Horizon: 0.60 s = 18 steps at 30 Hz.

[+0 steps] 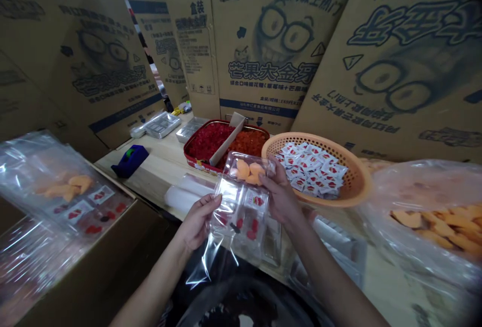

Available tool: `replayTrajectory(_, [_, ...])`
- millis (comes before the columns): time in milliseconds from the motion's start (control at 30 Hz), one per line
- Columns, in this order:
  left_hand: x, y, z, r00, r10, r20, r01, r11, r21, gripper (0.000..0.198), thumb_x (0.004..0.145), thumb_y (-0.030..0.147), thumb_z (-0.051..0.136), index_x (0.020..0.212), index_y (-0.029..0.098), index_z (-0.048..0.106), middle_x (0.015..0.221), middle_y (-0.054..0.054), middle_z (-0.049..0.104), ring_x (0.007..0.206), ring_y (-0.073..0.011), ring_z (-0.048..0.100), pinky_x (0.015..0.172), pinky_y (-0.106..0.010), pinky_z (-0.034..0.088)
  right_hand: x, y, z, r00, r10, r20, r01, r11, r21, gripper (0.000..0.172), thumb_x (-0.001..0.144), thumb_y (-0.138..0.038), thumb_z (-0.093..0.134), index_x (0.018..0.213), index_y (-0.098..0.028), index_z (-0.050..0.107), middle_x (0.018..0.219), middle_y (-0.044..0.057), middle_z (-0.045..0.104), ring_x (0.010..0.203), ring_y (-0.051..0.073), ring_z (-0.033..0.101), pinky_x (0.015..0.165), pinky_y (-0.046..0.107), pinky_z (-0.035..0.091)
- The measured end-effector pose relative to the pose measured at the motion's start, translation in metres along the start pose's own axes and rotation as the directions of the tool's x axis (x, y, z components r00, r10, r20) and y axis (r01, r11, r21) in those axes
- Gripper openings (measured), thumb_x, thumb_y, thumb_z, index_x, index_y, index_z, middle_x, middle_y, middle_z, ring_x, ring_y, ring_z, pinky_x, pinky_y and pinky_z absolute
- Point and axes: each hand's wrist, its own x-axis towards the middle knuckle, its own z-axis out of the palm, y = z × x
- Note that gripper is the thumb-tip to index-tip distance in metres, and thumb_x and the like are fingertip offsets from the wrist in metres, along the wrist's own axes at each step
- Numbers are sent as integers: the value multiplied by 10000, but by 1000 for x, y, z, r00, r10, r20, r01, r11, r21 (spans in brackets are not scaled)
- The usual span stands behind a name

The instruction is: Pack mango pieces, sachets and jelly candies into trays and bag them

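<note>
Only the one head-cam shot here. Two bare hands, the left hand (198, 221) and the right hand (280, 191), were apart but both clamped on opposite sides of one clear plastic compartment tray (241, 206). It was sitting in a clear cellophane bag (203, 266), held up just off the front edge of a light wooden tabletop (161, 166). The tray had three orange mango-shaped gummies (246, 170) up top, one small white strawberry-print sachet (256, 199) in the middle, and a few red gummies (251, 229) lower down.

Past the hands, toward the back edge, was one red rectangular tin tray (196, 158) split by one cardboard divider (228, 138), with red pieces (209, 138) on one side and orange pieces (250, 142) on the other. Right beside it sat one round orange plastic basket (361, 181) piled with white-and-red sachets (311, 169), way too many to count. Toward the back left corner were two shallow metal trays (161, 125) and one blue tape dispenser (130, 161). One big clear bag of orange gummies (433, 226) sat off the right edge. On a brown cardboard box (113, 231) to the left lay bagged trays (64, 191), couldn't count those exactly. About four printed cardboard cartons (271, 30) stood along the back.
</note>
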Motion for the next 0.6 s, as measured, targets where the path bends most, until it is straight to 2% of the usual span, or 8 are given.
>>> replayTrajectory(100, [2,1,-1,1000,19,-5,-19,999,-41,177,717,243,658,836,120,616,726,-30,657,650,-138,620,659,-274,492,7,5,-4,999,33,36,-29,994,-109,381,655,-276,695,1012,-286,564,969,-31,606,804,142,569,656,257,474])
replayTrajectory(233, [6,5,-3,999,29,-15,-30,996,-87,203,694,247,680,835,114,622,739,-43,670,630,-132,615,653,-263,482,6,10,-6,993,69,92,-39,953,-302,212,675,-349,679,819,-212,605,768,-29,593,687,119,540,642,245,448])
replayTrajectory(333, [6,8,-5,999,41,-28,-44,992,-120,239,656,243,712,843,119,631,743,-45,680,631,-144,622,652,-269,479,3,10,-5,985,103,138,-35,905,-423,243,689,-368,668,859,-206,608,761,-20,590,697,118,542,646,239,448])
replayTrajectory(467, [3,8,-6,994,77,-73,-88,984,-155,246,627,228,731,835,130,642,719,-29,680,592,-127,611,628,-257,473,0,8,-1,978,37,205,64,885,-462,459,705,-370,658,1124,-250,513,987,31,609,883,165,569,751,293,474])
replayTrajectory(533, [1,7,-6,990,104,-97,-119,978,-169,245,615,240,739,816,133,649,691,-19,673,559,-115,596,611,-253,468,0,5,1,967,42,250,110,820,-562,437,709,-386,652,1107,-249,531,1015,47,608,903,176,572,765,303,481])
replayTrajectory(600, [-1,7,-5,985,128,-118,-148,973,-176,250,595,252,751,791,128,658,673,-21,669,555,-114,592,616,-255,466,0,4,3,939,46,340,203,725,-658,357,694,-397,663,1007,-238,595,1000,51,608,890,180,577,748,292,489])
